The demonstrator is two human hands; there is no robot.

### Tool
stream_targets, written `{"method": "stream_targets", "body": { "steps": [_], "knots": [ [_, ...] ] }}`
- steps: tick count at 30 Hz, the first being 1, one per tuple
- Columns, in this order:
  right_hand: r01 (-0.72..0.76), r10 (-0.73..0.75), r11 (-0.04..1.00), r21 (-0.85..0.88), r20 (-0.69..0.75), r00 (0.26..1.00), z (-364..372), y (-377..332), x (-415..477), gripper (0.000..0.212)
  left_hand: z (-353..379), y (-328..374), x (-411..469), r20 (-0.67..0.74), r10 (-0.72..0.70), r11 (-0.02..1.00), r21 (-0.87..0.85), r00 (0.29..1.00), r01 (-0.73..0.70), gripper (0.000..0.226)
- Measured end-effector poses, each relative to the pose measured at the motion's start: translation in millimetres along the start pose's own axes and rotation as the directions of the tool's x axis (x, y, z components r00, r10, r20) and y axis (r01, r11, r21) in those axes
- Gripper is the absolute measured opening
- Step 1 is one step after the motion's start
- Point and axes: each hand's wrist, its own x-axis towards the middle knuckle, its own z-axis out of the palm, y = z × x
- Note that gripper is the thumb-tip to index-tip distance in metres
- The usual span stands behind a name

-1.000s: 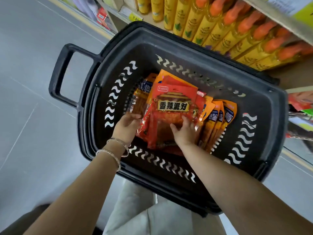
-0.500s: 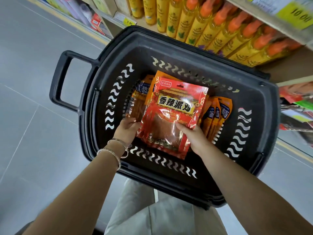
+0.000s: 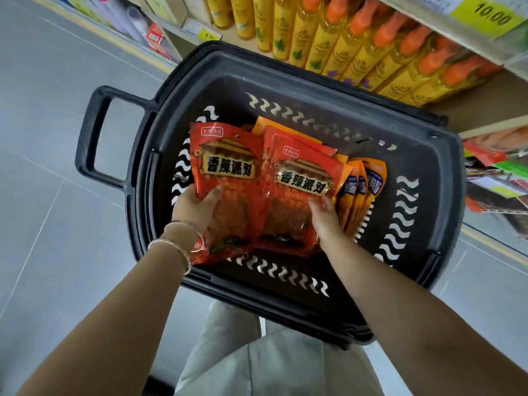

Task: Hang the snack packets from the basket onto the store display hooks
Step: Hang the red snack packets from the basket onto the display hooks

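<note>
A black plastic basket (image 3: 428, 172) stands on the floor in front of me, holding snack packets. My left hand (image 3: 194, 207) grips one red packet (image 3: 225, 155) by its lower left part, thumb on its front. My right hand (image 3: 324, 217) holds a second red packet (image 3: 303, 172) beside it, with more red packets stacked behind. Several orange packets (image 3: 363, 184) stand on edge at the right inside the basket. Hanging packets on the display (image 3: 497, 181) show at the right edge; the hooks themselves are blurred.
A shelf of yellow bottles with orange caps (image 3: 354, 44) runs just behind the basket, with yellow price tags (image 3: 490, 14) on the shelf edge above. The basket handle (image 3: 91, 138) sticks out to the left over grey floor tiles (image 3: 51, 195). My legs are below the basket.
The red packets, earlier held as one stack between both hands, are now split: the left hand has drawn one packet to the left and higher, the right hand keeps the others.
</note>
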Motion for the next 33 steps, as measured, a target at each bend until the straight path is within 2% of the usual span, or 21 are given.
{"method": "stream_targets", "body": {
  "steps": [5,7,9,11,13,15,18,21,23,25,28,30,31,33],
  "knots": [
    [-0.020,0.008,0.986,-0.166,-0.073,0.997,13,15,22,0.112,-6,-2,8,-0.034,-0.008,0.999,0.031,0.999,0.009,0.019],
    [-0.072,0.041,0.971,-0.227,-0.142,0.989,19,14,26,0.124,-5,-2,9,-0.041,-0.017,1.000,0.011,0.999,0.018,0.018],
    [-0.109,0.056,0.963,-0.247,-0.213,0.975,18,11,29,0.127,-4,-1,9,-0.042,-0.016,1.000,0.013,0.999,0.016,0.018],
    [-0.047,0.001,0.982,-0.182,-0.245,0.970,9,14,33,0.116,-5,1,6,-0.046,-0.005,1.000,0.004,0.999,0.005,0.021],
    [0.027,-0.048,0.995,-0.091,-0.241,0.969,-2,21,33,0.081,-5,4,1,-0.063,-0.003,0.999,-0.047,0.998,0.000,0.028],
    [0.049,-0.071,0.995,-0.086,-0.267,0.961,-12,28,28,0.042,-5,7,-3,-0.071,-0.012,0.995,-0.104,0.997,0.005,0.032],
    [0.073,-0.110,0.990,-0.123,-0.326,0.939,-25,31,19,0.017,-3,12,-12,-0.049,-0.010,0.994,-0.109,0.999,0.004,0.029],
    [0.150,-0.208,0.971,-0.185,-0.350,0.913,-32,28,4,0.013,-4,17,-22,-0.018,0.016,0.996,-0.087,1.000,-0.017,0.025],
    [0.216,-0.279,0.949,-0.228,-0.295,0.914,-34,22,-10,0.014,-5,21,-32,-0.018,0.052,0.996,-0.066,0.998,-0.053,0.020],
    [0.267,-0.307,0.943,-0.198,-0.214,0.927,-36,14,-25,0.011,-9,28,-44,-0.031,0.072,0.993,-0.091,0.997,-0.074,0.014],
    [0.322,-0.320,0.947,0.015,-0.078,0.944,-42,3,-49,0.032,-17,37,-62,-0.036,0.112,0.986,-0.118,0.993,-0.115,0.009],
    [0.372,-0.372,0.928,0.009,-0.015,0.928,-43,-7,-70,0.045,-24,44,-77,-0.059,0.158,0.976,-0.145,0.986,-0.165,0.006],
    [0.412,-0.413,0.910,-0.038,-0.014,0.911,-45,-11,-81,0.046,-28,47,-85,-0.066,0.190,0.967,-0.159,0.980,-0.198,0.010],
    [0.504,-0.514,0.855,-0.119,-0.076,0.854,-51,-16,-107,0.035,-35,52,-103,-0.067,0.250,0.955,-0.148,0.966,-0.258,0.035]
  ]
}}
